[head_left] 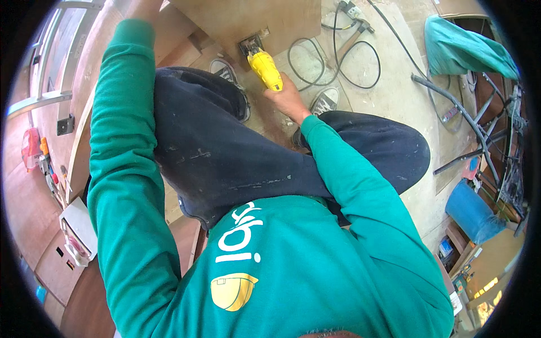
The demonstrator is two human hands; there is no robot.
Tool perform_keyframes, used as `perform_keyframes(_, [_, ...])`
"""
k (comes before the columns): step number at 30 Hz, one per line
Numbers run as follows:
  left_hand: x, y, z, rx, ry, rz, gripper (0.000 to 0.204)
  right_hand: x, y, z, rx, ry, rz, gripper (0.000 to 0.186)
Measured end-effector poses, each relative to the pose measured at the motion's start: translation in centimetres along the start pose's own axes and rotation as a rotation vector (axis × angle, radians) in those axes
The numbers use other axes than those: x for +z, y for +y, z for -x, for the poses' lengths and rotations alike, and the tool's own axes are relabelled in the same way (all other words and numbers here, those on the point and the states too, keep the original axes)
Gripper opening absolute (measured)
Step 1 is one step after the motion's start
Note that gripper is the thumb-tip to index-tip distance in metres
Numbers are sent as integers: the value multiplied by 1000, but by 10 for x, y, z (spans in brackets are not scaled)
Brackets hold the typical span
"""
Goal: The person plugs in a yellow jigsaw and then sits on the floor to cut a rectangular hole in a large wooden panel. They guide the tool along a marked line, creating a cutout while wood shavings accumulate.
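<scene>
In my right hand [288, 101] is a yellow jigsaw [264, 69], with my fingers wrapped round its rear end. Its dark metal base [250, 45] rests against the near edge of a brown plywood panel [248, 17]; the blade is too small to make out. My left arm stretches far forward on the left. Only a blurred bit of my left hand [138, 9] shows past the green cuff at the top edge, and its fingers are out of sight.
A black cable [376, 79] loops over the floor near a hammer [356, 38]. To the right stand a dark metal frame [479, 129], a teal cloth [465, 48] and a blue bucket [472, 211]. An aluminium ladder [42, 104] is at left. My shoes [326, 101] flank the jigsaw.
</scene>
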State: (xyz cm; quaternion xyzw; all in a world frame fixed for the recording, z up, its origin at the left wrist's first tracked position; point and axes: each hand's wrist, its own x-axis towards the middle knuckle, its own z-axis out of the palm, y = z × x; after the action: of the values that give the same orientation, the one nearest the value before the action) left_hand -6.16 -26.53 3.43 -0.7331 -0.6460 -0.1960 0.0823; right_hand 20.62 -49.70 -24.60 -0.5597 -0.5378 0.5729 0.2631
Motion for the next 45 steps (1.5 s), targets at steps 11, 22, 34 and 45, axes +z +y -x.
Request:
perform_keyframes(11, [-1,-3,-4,-50,-56,-64,84,-16,0,-16,33,-58,67,59])
perform_keyframes(22, [1,-2,-10,-149,-146,-75,88,-12,17,-24,-30,-33,26,60])
perform_keyframes(34, [5,-6,-12,-157,-152,-70,88,-12,19,-21,8,-43,40,60])
perform_keyframes(45, [1,1,-12,-204,-172,-57,95,-8,24,-24,-62,3,19,63])
